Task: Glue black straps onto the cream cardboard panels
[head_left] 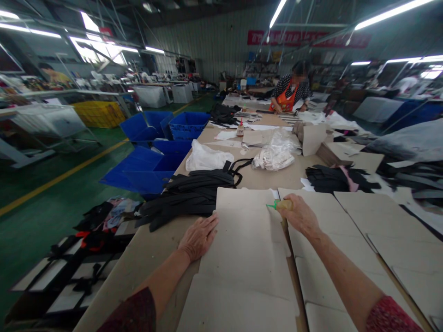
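Observation:
Pale board panels (242,258) lie overlapped in a column before me on the table. My left hand (199,237) rests flat at their left edge, fingers stretched out and holding nothing. In my right hand (299,212) is a small glue bottle (284,205) with a green nozzle, fingers wrapped round it. The nozzle points left, over the right side of the top panel; whether it touches the surface I cannot tell. A second column of panels (321,258) lies to the right, under my right forearm.
Black fabric strips (194,189) are heaped beyond my left hand. Clear plastic bags (277,150) and another bottle (240,129) stand farther back. Blue bins (152,166) are left of the table. A co-worker in an orange apron (288,97) leans over the far end.

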